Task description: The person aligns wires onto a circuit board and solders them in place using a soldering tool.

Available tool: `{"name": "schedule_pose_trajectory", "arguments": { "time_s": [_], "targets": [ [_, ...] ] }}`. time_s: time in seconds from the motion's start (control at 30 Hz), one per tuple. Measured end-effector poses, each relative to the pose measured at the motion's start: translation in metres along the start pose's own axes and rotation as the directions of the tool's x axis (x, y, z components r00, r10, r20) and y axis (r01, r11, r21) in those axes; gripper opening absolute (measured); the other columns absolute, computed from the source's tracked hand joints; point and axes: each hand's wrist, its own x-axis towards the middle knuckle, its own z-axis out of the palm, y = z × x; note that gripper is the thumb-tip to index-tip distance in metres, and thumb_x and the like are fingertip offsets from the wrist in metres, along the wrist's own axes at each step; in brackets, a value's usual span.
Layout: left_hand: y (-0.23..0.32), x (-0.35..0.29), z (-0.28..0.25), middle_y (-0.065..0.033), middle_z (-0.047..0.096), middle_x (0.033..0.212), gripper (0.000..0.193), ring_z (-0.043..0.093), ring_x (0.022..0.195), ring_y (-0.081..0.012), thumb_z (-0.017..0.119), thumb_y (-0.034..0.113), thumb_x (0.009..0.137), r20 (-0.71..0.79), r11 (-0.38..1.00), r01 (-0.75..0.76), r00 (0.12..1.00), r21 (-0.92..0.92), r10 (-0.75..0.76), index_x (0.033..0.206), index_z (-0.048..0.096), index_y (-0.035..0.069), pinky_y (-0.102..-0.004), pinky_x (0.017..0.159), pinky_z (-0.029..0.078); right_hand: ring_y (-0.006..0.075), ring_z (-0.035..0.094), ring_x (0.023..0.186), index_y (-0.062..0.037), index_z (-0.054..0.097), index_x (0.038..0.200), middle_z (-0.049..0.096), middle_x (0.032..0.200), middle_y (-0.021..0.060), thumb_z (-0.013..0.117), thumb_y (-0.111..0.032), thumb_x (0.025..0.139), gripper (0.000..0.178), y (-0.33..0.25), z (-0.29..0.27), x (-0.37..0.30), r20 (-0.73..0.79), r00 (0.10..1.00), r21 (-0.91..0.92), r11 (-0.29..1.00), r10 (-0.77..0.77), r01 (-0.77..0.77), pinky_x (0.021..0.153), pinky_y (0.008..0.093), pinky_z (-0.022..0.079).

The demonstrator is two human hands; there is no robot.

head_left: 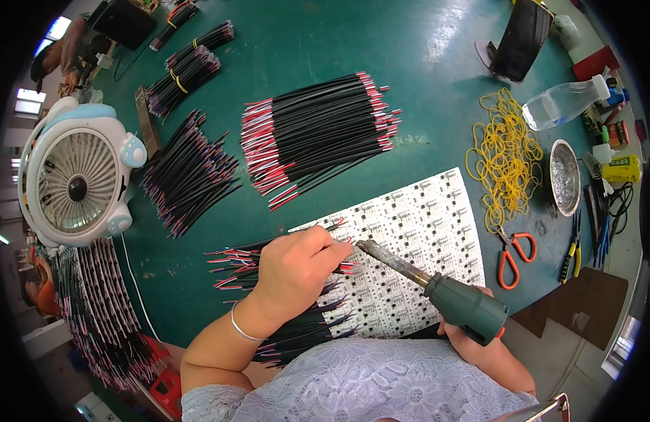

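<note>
My left hand (pixel 295 266) is closed in a pinch over the left part of a white panel of small circuit boards (pixel 427 218). Thin wire ends with red tips stick out by its fingertips; the pinched wire itself is mostly hidden. Black-sleeved wires (pixel 230 266) lie under and beside this hand, their inner ends over the panel. A green soldering gun (pixel 468 307) is gripped in my right hand (pixel 472 346), its long metal barrel slanting up and left. The barrel's tip ends just right of my left fingertips, seemingly a small gap away.
Black wires with red and white ends (pixel 325 130) lie beyond the panel; more bundles (pixel 191 172) are left of them. A fan (pixel 75 179) stands at far left. Right are yellow rubber bands (pixel 504 158), orange-handled scissors (pixel 511 254), a metal bowl (pixel 564 177) and a bottle (pixel 564 104).
</note>
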Motion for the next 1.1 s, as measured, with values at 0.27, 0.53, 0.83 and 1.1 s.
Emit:
{"name": "schedule_pose_trajectory", "arguments": {
  "time_s": [0.27,0.53,0.83,1.1],
  "targets": [
    [0.003,-0.003,0.001,-0.0022,0.058,0.073,0.020,0.058,0.060,-0.0181,0.068,0.005,0.069,0.019,0.999,-0.041,0.999,0.032,0.041,0.087,0.072,0.011,-0.0299,0.050,0.046,0.0163,0.064,0.067,0.0000,0.058,0.115,0.065,0.108,0.0133,0.065,-0.017,0.086,0.035,-0.008,0.003,-0.006,-0.069,0.926,0.610,0.750,0.372,-0.256,0.060,0.0294,0.053],
    [0.010,-0.008,-0.024,-0.0068,0.058,0.083,0.032,0.058,0.071,-0.0290,0.069,-0.001,0.066,0.055,0.994,0.004,0.998,-0.107,0.002,0.097,0.065,0.008,-0.0387,0.069,0.048,0.0190,0.061,0.061,0.0037,0.044,0.128,0.060,0.111,0.0183,0.067,-0.040,0.086,0.065,-0.006,0.003,-0.009,-0.140,0.897,0.738,0.648,0.420,-0.188,0.053,0.0300,0.051],
    [0.031,-0.018,-0.034,-0.0031,0.048,0.068,0.020,0.053,0.058,-0.0196,0.067,0.009,0.072,0.095,0.976,0.016,0.995,0.219,-0.038,0.092,0.063,0.010,-0.0324,0.052,0.042,0.0186,0.060,0.059,0.0035,0.044,0.130,0.060,0.111,0.0193,0.064,-0.033,0.087,0.060,-0.003,0.006,-0.011,-0.149,0.917,0.743,0.653,0.370,-0.143,0.052,0.0294,0.050],
    [0.021,-0.018,-0.024,-0.0091,0.057,0.087,0.037,0.061,0.071,-0.0248,0.070,-0.007,0.064,0.106,0.981,0.196,0.975,-0.002,-0.195,0.099,0.067,0.006,-0.0312,0.061,0.051,0.0167,0.061,0.063,0.0014,0.043,0.134,0.060,0.115,0.0176,0.062,-0.025,0.089,0.055,0.005,0.005,-0.023,-0.152,0.921,0.742,0.657,0.358,-0.133,0.057,0.0287,0.052]
  ]
}}
